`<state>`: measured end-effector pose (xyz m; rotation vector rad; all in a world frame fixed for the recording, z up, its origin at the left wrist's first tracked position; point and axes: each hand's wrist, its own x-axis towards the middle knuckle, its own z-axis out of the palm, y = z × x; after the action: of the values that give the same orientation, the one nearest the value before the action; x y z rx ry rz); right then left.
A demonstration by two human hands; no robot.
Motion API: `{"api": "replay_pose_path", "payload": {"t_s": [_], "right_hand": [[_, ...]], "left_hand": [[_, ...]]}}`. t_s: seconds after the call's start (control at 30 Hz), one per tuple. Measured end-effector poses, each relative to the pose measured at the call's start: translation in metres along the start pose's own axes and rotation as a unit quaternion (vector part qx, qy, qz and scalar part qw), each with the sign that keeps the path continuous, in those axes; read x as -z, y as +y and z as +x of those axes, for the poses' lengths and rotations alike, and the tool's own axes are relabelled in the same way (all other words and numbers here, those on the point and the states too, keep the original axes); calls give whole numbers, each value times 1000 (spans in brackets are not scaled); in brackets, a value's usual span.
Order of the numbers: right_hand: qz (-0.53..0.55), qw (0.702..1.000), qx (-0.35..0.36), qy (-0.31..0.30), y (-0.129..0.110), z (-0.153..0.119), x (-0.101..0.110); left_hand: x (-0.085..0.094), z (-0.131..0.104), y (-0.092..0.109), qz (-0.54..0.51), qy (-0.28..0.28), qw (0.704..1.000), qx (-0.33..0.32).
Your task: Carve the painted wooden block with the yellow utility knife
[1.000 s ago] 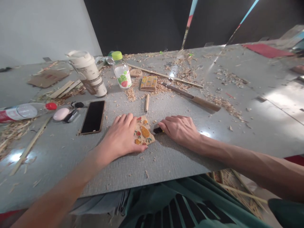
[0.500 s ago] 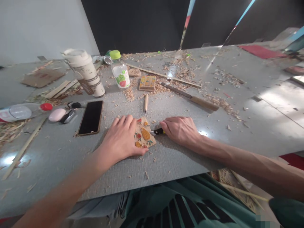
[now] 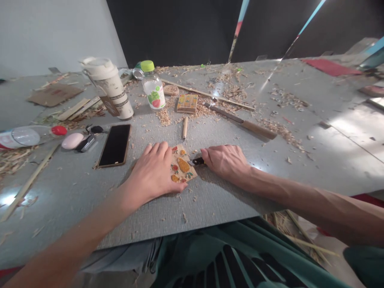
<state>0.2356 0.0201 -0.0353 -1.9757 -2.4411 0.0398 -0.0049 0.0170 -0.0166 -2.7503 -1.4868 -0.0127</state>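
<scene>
A small flat wooden piece [image 3: 183, 165] with carved, coloured shapes in orange, red and green lies on the table in front of me. My left hand [image 3: 156, 168] grips its left side, the thumb along the near edge and the fingers at the far edge, hiding part of it. My right hand [image 3: 225, 161], closed with the knuckles up, holds a utility knife [image 3: 198, 161] with a black front end. The knife's short blade points left and meets the right edge of the piece; most of its handle is hidden in the fist.
Beyond the hands lie a wooden-handled pen-like tool [image 3: 185, 129], a patterned block [image 3: 187, 103] and a long blade with a wooden handle [image 3: 240, 120]. A phone [image 3: 115, 145], tumbler [image 3: 111, 90], green-capped bottle [image 3: 153, 90] and red-capped bottle [image 3: 30, 137] stand or lie left. Shavings are scattered about.
The view has tilted slightly, so things sit a little higher in the picture. The knife blade has shifted slightly along the piece's right edge; the left hand keeps its grip.
</scene>
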Motion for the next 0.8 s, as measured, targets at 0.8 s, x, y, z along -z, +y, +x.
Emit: {"api": "replay_pose_path", "payload": {"t_s": [0.8], "right_hand": [[130, 984, 90, -85, 28, 12, 39]], "left_hand": [[4, 2, -50, -127, -85, 985, -79]]}}
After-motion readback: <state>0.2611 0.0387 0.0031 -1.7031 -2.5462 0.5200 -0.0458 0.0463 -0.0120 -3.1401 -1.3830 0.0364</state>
